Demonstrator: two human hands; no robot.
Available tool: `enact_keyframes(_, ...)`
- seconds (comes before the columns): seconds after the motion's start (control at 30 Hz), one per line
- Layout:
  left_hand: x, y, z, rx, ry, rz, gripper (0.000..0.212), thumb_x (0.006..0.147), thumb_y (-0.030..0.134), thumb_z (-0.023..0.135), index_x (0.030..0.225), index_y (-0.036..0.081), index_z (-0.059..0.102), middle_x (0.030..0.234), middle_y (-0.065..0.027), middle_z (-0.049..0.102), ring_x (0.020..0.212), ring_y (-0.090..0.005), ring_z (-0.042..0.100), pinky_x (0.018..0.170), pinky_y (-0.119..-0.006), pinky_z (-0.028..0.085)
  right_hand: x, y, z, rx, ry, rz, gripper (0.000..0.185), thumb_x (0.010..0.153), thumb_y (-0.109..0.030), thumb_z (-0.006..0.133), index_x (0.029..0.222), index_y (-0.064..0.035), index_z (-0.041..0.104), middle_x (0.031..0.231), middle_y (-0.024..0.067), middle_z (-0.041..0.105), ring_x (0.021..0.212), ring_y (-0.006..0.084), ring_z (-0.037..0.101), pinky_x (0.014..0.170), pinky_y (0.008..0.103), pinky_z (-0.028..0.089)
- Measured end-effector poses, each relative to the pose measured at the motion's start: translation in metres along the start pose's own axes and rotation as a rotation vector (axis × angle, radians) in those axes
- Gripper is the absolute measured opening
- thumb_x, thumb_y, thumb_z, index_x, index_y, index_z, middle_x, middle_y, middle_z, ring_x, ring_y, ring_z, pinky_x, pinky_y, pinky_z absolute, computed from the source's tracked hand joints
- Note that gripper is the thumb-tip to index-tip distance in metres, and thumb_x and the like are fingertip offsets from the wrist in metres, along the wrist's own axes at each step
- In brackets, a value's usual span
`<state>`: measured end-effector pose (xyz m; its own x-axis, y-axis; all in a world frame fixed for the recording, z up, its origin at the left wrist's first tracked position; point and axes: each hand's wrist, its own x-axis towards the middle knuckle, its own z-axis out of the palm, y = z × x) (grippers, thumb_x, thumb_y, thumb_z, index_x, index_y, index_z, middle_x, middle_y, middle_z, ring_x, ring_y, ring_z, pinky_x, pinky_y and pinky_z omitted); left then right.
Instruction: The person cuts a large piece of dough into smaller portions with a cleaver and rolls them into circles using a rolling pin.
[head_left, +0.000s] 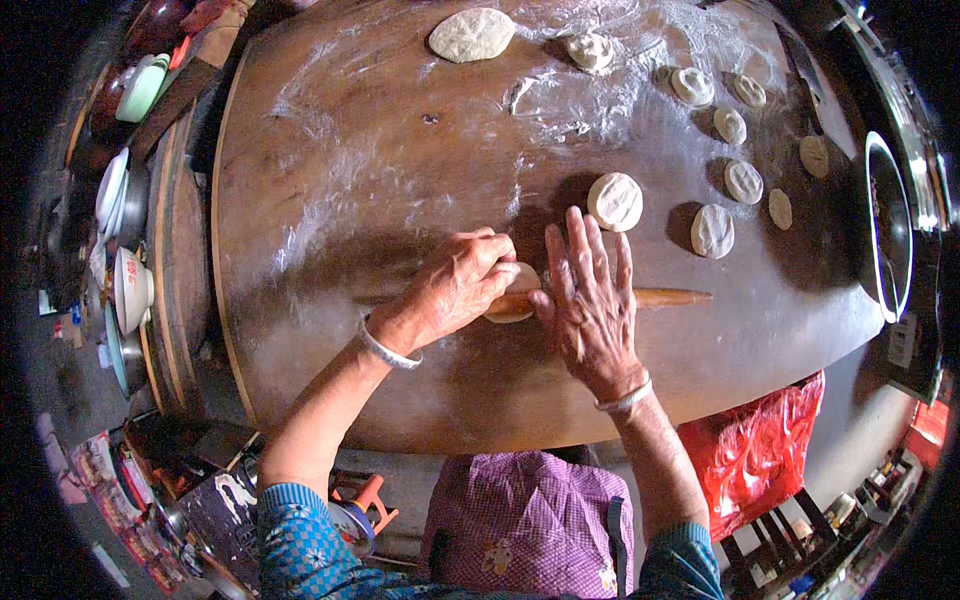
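Observation:
My left hand (469, 281) pinches the edge of a small flattened dough round (523, 279) on the wooden board. A tapered wooden rolling pin (671, 298) lies across that dough, and my right hand (589, 300) rests flat on the pin with its fingers stretched. Part of the dough and the pin's middle are hidden by my hands. Just beyond my right fingertips sits a thick dough disc (616, 202). More dough pieces lie to the right, among them a dough disc (712, 231) and a dough disc (743, 181). A larger flat dough oval (472, 35) lies at the far edge.
Flour and scraps dust the wooden board (360, 187). At its far right are a knife (821, 105) and a white-rimmed bowl (871, 225). Stacked bowls (133, 289) stand off to the left. A red plastic bag (757, 450) covers something below the near right edge.

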<state>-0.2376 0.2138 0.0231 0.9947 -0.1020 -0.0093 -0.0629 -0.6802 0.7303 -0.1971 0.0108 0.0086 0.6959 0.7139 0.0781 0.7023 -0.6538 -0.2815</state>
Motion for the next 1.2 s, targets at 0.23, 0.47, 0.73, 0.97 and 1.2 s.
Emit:
enact_keyframes(0.23, 0.009, -0.012, 0.002, 0.033, 0.046, 0.107, 0.016, 0.082, 0.010, 0.069, 0.091, -0.001, 0.062, 0.086, -0.0181, 0.062, 0.083, -0.0379, 0.062, 0.074, -0.045, 0.051, 0.027, 0.008, -0.001, -0.110, 0.083, -0.021, 0.063, 0.096, -0.044, 0.048, 0.140, 0.0014, 0.047, 0.161, 0.0201, 0.022, 0.150, 0.0326, 0.020, 0.121, 0.0555, 0.008)
enact_keyframes(0.47, -0.044, -0.023, 0.016, -0.189, 0.142, -0.138, 0.009, 0.087, 0.000, 0.064, 0.090, -0.001, 0.056, 0.076, -0.0084, 0.057, 0.072, -0.0163, 0.056, 0.065, -0.033, 0.047, -0.071, -0.030, 0.018, -0.007, -0.050, 0.056, 0.077, 0.089, -0.036, 0.064, 0.151, -0.0019, 0.032, 0.162, 0.0172, 0.022, 0.152, 0.0325, 0.015, 0.122, 0.0558, 0.006)
enact_keyframes(0.73, -0.016, -0.016, 0.000, -0.073, 0.049, -0.017, 0.018, 0.088, 0.004, 0.064, 0.105, -0.002, 0.060, 0.087, -0.0139, 0.064, 0.083, -0.0272, 0.064, 0.077, -0.037, 0.052, -0.007, -0.019, 0.010, -0.053, -0.017, 0.028, 0.072, 0.097, -0.047, 0.047, 0.152, -0.0027, 0.033, 0.163, 0.0175, 0.019, 0.151, 0.0302, 0.017, 0.120, 0.0574, 0.009)
enact_keyframes(0.97, -0.005, -0.017, 0.004, 0.048, 0.077, 0.028, 0.012, 0.083, 0.005, 0.067, 0.087, -0.001, 0.057, 0.085, -0.0147, 0.059, 0.080, -0.0322, 0.059, 0.072, -0.041, 0.049, 0.013, -0.014, 0.013, -0.122, 0.170, 0.047, 0.068, 0.096, -0.050, 0.048, 0.146, -0.0038, 0.043, 0.160, 0.0178, 0.025, 0.149, 0.0353, 0.022, 0.119, 0.0602, 0.010)
enact_keyframes(1.2, -0.073, -0.021, 0.022, -0.217, 0.274, -0.227, 0.017, 0.082, -0.008, 0.059, 0.089, 0.002, 0.046, 0.082, -0.0024, 0.047, 0.078, -0.0111, 0.048, 0.066, -0.029, 0.045, -0.087, -0.037, 0.011, -0.054, -0.040, 0.090, 0.069, 0.096, -0.041, 0.052, 0.152, -0.0056, 0.033, 0.163, 0.0139, 0.021, 0.151, 0.0296, 0.018, 0.121, 0.0556, 0.009)
